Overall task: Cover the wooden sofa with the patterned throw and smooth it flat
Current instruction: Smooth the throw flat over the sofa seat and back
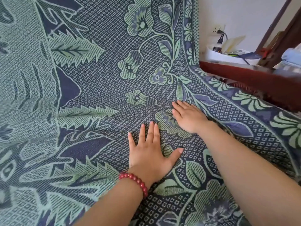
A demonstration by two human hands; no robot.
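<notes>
Patterned throw (101,82) fills almost the whole view; navy ground with pale green flowers, saw-edged leaves and a small diamond lattice. It is spread over the sofa seat and runs up the backrest at the top of the frame; its flower-strip border lies along the right side, next to the sofa arm.

Only visible part of the wooden sofa (244,77) is that dark red-brown arm at right; the rest is under the cloth.

Left hand (151,152) lies palm down on the throw over the seat; fingers straight and spread, thumb out to the right, gripping nothing. Red bead bracelet (135,180) on that wrist.

Right hand (187,118) sits just beyond and to the right of the left; also flat, fingers straight and together, pressing the cloth near the inner edge of the border, holding nothing. The two hands are near each other but not touching.

Shallow wrinkles in the cloth run leftward from the left fingertips; a soft fold rises along the border beside the right hand; the far-left part looks blurred.

Behind the sofa arm: white tub (218,57) with a dark jar and papers, contents hard to make out; black plug (220,40) hanging from a wall socket above it; pale wall (236,17).
</notes>
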